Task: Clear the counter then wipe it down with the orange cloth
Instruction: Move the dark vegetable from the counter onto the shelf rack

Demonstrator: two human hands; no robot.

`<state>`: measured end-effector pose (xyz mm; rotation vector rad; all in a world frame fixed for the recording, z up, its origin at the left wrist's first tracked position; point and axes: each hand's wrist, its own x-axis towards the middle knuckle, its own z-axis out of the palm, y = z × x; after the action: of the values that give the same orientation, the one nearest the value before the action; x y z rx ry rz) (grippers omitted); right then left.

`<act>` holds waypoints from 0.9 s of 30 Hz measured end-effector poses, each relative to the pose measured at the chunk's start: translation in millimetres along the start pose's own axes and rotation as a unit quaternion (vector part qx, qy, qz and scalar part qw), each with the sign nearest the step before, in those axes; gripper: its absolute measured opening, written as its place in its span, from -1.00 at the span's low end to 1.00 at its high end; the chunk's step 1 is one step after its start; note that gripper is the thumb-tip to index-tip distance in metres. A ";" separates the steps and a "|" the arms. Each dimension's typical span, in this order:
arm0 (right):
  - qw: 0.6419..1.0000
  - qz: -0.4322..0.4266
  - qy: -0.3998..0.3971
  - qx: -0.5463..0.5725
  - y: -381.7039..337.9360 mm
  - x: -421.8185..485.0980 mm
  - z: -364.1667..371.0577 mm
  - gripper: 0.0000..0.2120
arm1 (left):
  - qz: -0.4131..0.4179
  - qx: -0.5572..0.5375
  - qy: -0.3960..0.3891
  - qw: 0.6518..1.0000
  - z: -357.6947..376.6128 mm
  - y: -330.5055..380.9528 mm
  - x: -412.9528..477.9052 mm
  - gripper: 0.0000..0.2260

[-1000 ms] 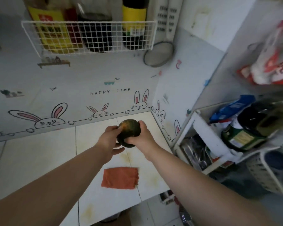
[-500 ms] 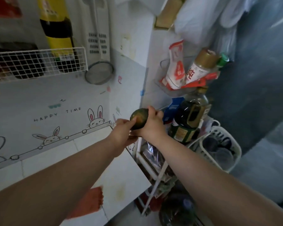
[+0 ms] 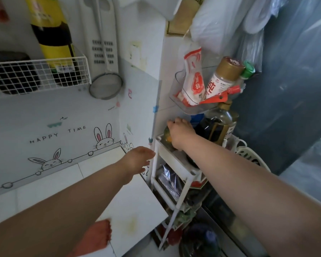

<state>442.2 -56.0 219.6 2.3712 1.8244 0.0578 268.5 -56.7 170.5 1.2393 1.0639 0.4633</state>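
My right hand (image 3: 180, 131) grips a dark green round squash (image 3: 167, 135) with an orange patch, holding it in the top tray of a white rack (image 3: 171, 158) to the right of the counter. Most of the squash is hidden behind the hand. My left hand (image 3: 137, 161) hovers with spread fingers and nothing in it, above the right end of the white tiled counter (image 3: 130, 201). The orange cloth (image 3: 96, 238) lies flat on the counter near its front edge, partly hidden under my left forearm.
A dark sauce bottle (image 3: 218, 125) stands in the rack's top tray beside the squash. A clear wall holder (image 3: 193, 101) with a packet and bottles hangs just above it. A wire shelf (image 3: 39, 76) with bottles and a round strainer (image 3: 106, 86) hang on the back wall.
Both hands carried the squash from above the counter rightward to the rack. My left hand has let go and drawn back over the counter, while the right lowers the squash into the top tray.
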 end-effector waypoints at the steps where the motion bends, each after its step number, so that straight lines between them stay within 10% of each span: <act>1: 1.000 -0.005 -0.014 -0.004 -1.0 2.3 3.0 -0.42 | -0.004 0.003 0.006 1.000 -4.0 -2.0 0.4 -0.87; 16: 0.990 -0.001 -0.138 0.010 -8.2 16.3 22.5 -0.57 | -0.041 -0.001 0.085 0.996 -51.7 -29.4 3.4 -0.75; 23: 0.988 -0.079 0.127 0.028 -52.8 -6.7 6.7 -0.73 | -0.056 0.003 0.115 0.992 -72.3 -48.1 -0.1 -0.78; 27: 0.978 -0.169 0.088 0.083 -94.9 -15.0 26.1 -0.69 | -0.062 0.010 0.138 0.988 -89.9 -63.2 -6.3 -0.84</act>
<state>350.6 -49.2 181.3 2.1796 2.3789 0.0829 174.0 -33.8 118.9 1.1393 1.3745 0.5404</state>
